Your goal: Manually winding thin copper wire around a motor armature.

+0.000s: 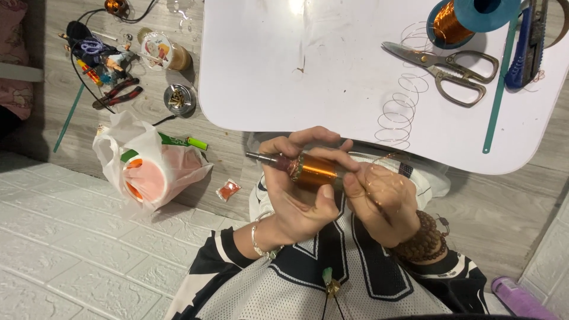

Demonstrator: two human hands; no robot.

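My left hand (296,189) grips a small motor armature (308,169) wound with copper wire, its metal shaft pointing left. My right hand (379,204) pinches the armature's right end, with thin copper wire looped around the fingers. Both hands are held over my lap, just below the near edge of a white table (308,65). A loose coil of thin wire (403,101) trails across the table toward my right hand from a blue spool of copper wire (456,21).
Scissors (450,68), a blue utility knife (530,47) and a thin green strip (498,89) lie on the table's right side. On the wooden floor at left are a white plastic bag (148,166), red-handled pliers (118,92), a round tin (179,99) and small clutter.
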